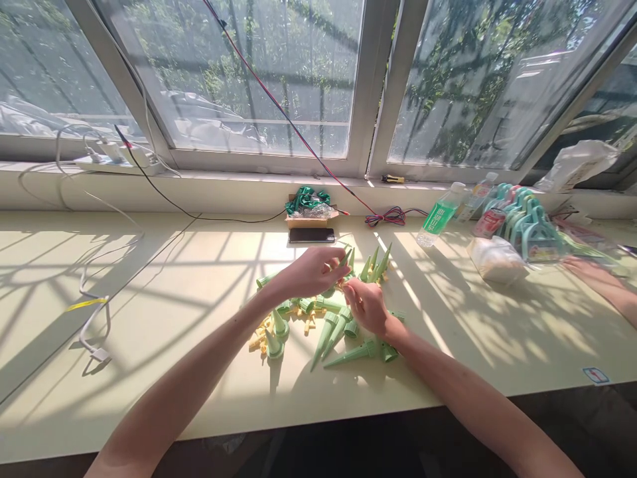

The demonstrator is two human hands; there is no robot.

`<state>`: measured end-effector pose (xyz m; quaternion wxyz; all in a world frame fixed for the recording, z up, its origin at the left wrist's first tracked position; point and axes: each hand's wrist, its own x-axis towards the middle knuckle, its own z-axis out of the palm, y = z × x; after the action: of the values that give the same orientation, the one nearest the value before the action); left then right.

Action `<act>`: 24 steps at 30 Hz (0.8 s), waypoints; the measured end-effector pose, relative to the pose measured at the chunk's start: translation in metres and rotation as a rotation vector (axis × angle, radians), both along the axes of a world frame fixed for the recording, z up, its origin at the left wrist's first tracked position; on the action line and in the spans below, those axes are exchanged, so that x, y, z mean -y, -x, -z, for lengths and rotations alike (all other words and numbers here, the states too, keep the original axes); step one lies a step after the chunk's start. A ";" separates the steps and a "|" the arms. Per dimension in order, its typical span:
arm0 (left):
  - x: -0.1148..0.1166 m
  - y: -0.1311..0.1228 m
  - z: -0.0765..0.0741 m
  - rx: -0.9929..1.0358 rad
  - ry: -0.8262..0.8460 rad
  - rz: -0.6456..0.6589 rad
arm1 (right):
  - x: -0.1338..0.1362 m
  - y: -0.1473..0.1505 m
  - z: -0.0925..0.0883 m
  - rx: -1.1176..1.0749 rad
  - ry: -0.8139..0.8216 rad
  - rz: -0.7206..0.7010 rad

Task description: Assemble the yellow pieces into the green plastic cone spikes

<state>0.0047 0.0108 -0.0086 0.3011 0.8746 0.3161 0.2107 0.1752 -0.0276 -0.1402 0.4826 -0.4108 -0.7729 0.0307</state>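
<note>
My left hand (pixel 321 272) is closed, its fingers around a green plastic spike (pixel 345 257) above the pile. Close beside it, my right hand (pixel 367 307) is pinched shut near the same spike; what lies between its fingertips is too small to make out. Below and around both hands are several more green cone-shaped spikes (pixel 337 330), some lying flat. Two of them stand point-up on their wide caps (pixel 275 346) at the left. Small pale-yellow plastic pieces (pixel 257 340) are scattered among the green parts.
Behind the pile lie a black phone (pixel 311 236) and a small box (pixel 308 221) with green material. A water bottle (pixel 440 216), a can (pixel 490 222) and light-blue plastic items (pixel 535 229) stand at the right, near another person's hand (pixel 580 269). A white cable (pixel 94 345) runs along the left.
</note>
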 end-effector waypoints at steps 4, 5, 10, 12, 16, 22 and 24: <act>-0.003 0.001 0.002 0.012 -0.022 -0.014 | 0.000 0.000 -0.001 -0.085 0.018 -0.017; -0.003 0.001 0.002 0.013 -0.029 -0.019 | 0.000 0.001 -0.002 -0.102 0.012 -0.018; -0.004 0.000 0.003 0.033 -0.044 -0.043 | 0.000 0.004 -0.005 -0.135 -0.022 -0.054; -0.003 0.000 0.003 0.041 -0.038 -0.042 | 0.000 0.004 -0.005 -0.153 -0.033 -0.053; -0.003 0.000 0.002 0.051 -0.032 -0.038 | 0.000 0.004 -0.004 -0.173 -0.027 -0.037; -0.002 0.000 0.002 0.054 -0.030 -0.029 | -0.003 0.002 0.003 -0.175 0.001 -0.039; -0.002 0.000 0.002 0.052 -0.023 -0.026 | -0.004 0.001 0.006 -0.169 0.001 -0.033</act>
<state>0.0051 0.0124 -0.0102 0.2964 0.8680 0.3173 0.2407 0.1737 -0.0241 -0.1460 0.5454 -0.3944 -0.7359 0.0736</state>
